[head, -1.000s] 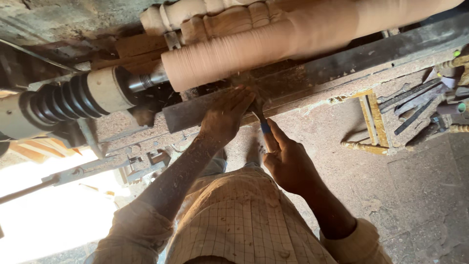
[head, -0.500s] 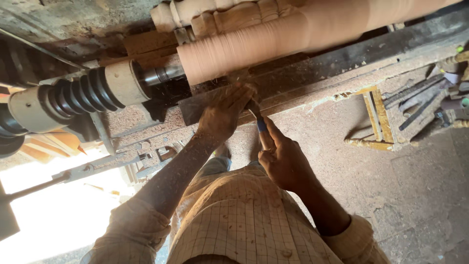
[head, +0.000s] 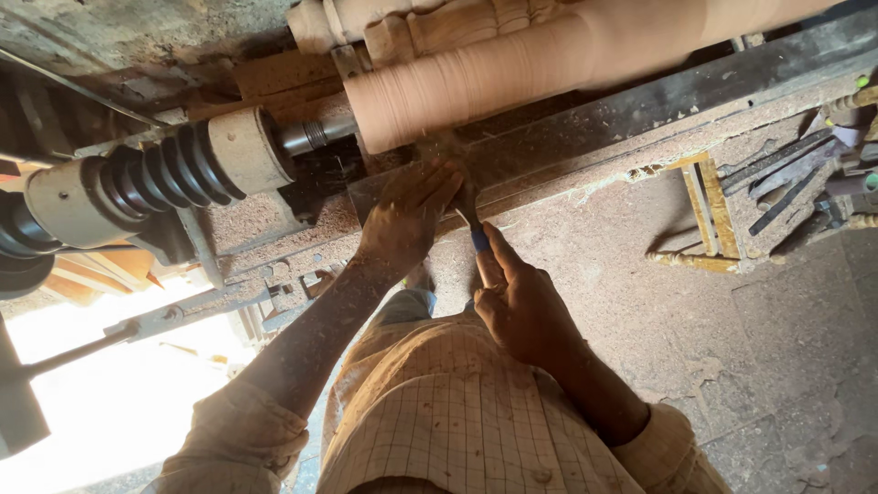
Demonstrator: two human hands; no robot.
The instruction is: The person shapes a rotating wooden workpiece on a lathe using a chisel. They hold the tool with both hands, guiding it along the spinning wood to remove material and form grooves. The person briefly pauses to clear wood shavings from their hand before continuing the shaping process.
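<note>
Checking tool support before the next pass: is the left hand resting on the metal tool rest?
Touching. The head view shows the left hand lying flat on the dark tool rest, fingers pressed over the chisel with no gap showing.

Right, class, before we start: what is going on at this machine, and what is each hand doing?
A person is turning wood on a lathe. The left hand lies flat on the dark tool rest, pressing a chisel against the pale wooden cylinder. The right hand grips the chisel's blue-banded handle from behind. Sawdust covers the lathe bed, and spare tools lie to the right.
</note>
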